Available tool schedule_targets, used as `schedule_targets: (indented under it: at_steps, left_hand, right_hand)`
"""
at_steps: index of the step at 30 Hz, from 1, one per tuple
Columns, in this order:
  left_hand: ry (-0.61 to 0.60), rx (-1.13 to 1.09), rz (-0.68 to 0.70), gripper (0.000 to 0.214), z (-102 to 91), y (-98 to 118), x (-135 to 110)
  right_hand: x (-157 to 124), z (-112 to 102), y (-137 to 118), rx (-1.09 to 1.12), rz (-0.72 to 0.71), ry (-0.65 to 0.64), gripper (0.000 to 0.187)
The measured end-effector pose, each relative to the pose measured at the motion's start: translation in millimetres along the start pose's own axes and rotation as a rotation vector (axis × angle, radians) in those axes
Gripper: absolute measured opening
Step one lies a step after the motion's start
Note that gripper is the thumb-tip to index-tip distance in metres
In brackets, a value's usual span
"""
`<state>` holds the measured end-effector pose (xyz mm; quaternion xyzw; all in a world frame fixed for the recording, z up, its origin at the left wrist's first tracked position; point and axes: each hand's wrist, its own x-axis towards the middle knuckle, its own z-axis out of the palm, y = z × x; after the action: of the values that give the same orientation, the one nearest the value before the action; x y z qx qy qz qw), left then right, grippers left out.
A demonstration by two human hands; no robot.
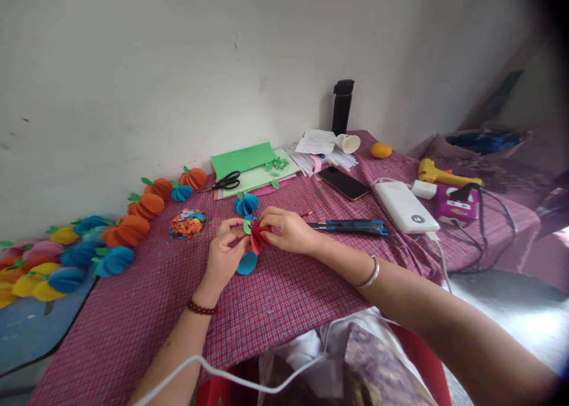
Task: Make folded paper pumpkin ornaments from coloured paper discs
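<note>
Between my two hands, above the checked tablecloth, is a red folded-paper pumpkin [256, 241] with its folds fanned out. My left hand [226, 249] is closed on its left side, by a small green paper piece [247, 226]. Fingers of my right hand [288, 231] pinch its right side; their tips are partly hidden. Just below lies a blue paper circle [247, 264], with a bit of orange paper showing above it. A finished blue paper pumpkin [246, 203] with a green leaf sits just beyond my hands.
Several paper pumpkins [127, 230] line the left side near a scrap pile [188, 223]. Scissors [227, 181] rest by green paper sheets [244, 159]. Rightward are blue-handled tools [355, 226], a phone [343, 182], a power bank [406, 207] and a purple power adapter [457, 204]. A white cable [267, 388] crosses my lap.
</note>
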<state>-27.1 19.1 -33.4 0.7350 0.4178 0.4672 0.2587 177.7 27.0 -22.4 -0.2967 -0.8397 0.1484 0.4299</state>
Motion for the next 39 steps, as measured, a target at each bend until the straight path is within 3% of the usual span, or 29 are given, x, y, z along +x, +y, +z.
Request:
schedule_targets:
  at_steps: [10,24,39]
  left_hand:
    - [-0.028,0.027,0.015,0.008,2.1,-4.1,-0.1]
    - [0.011,0.058,0.040,0.009,2.5,0.0,-0.2]
    - [0.149,0.589,0.493,0.011,-2.8,23.1,-3.2]
  right_hand:
    - [-1.0,7.0,1.6,-0.122,-0.021,-0.018,0.011]
    - [-2.7,10.9,2.1,-0.091,0.014,0.029,0.011]
    - [-2.0,14.3,5.0,-0.098,0.058,-0.007,0.012]
